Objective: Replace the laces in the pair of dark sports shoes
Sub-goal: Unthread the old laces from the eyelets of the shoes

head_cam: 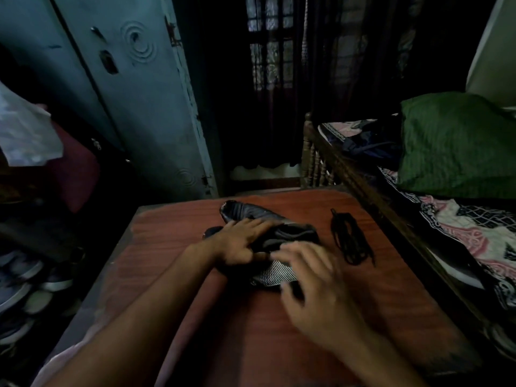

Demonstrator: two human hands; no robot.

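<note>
Two dark sports shoes lie together in the middle of the reddish wooden table (173, 247). The far shoe (251, 213) points its toe away and to the left. The near shoe (275, 270) shows a grey striped side. My left hand (240, 241) lies across the shoes with its fingers spread over the far one's upper. My right hand (312, 280) hovers over the near shoe's heel end, fingers loosely bent and blurred; whether it holds anything I cannot make out. A bundle of black laces (349, 238) lies on the table to the right of the shoes.
A wooden bed (349, 169) with a green pillow (458, 143) and patterned sheet runs along the table's right edge. A blue-grey cupboard (139, 107) stands at the back left. Several other shoes (25, 286) are piled on the floor at left. The room is dim.
</note>
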